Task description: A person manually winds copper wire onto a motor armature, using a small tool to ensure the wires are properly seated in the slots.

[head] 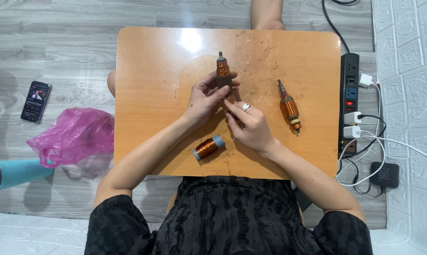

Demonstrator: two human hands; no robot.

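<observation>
A small motor armature with copper windings and a grey core is gripped upright-ish by my left hand over the middle of the orange wooden table. My right hand, wearing a ring, pinches something thin just below the armature; what it holds is too small to tell, maybe a wire. A second armature with copper windings lies on the table to the right. A spool of copper wire with grey ends rests near the front edge, between my forearms.
A pink plastic bag, a phone and a teal bottle lie on the grey floor at left. A power strip with chargers and cables runs along the table's right side. Someone's leg shows beyond the far edge.
</observation>
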